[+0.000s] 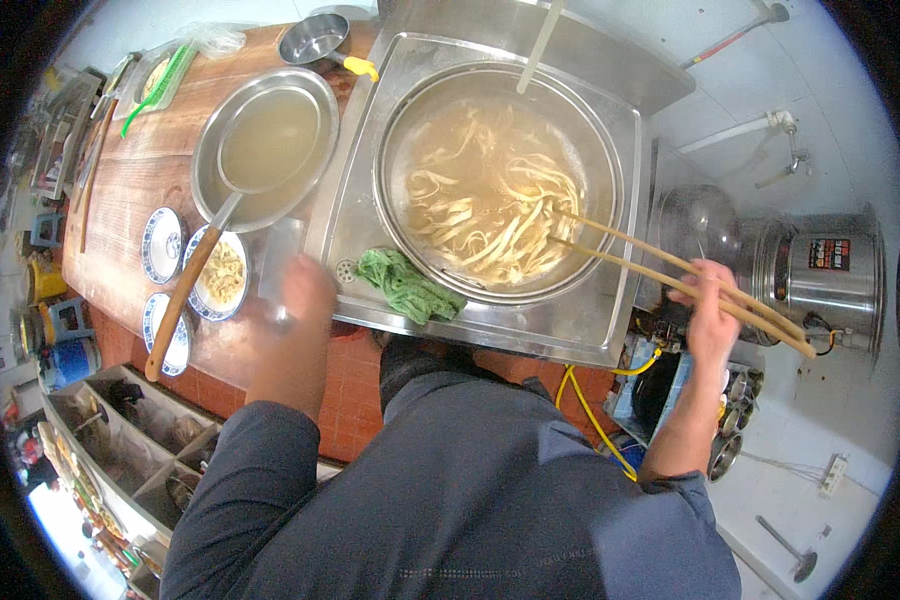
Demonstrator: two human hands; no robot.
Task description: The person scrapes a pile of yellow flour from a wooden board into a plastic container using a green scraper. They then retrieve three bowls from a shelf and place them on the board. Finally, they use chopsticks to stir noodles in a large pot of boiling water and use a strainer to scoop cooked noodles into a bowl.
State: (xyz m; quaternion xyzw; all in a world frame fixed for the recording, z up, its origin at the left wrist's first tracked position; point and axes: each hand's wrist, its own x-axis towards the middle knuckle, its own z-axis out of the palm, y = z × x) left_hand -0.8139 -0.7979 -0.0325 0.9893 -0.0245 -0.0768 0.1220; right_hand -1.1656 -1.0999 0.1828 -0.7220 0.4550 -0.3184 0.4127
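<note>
My right hand [711, 307] grips a pair of long wooden chopsticks [645, 268], whose tips dip among wide noodles [525, 240] in cloudy water in a big round metal pot [607, 154]. The left hand [304, 289] is blurred, over the table edge beside a clear plastic or glass item; whether it holds anything cannot be told. A crumpled green cloth [409, 285] lies on the stove top against the pot. Left of the stove, a metal basin [204, 161] holds cloudy liquid and a ladle with a wooden handle [184, 304].
Patterned bowls [163, 244] stand on the wooden table [135, 161], one holding noodle pieces [223, 274]. A small saucepan [313, 39] is at the back. A green plastic utensil [154, 90] lies on a container. At right are a steel boiler [832, 277], a wall tap [795, 157] and a yellow hose [600, 424].
</note>
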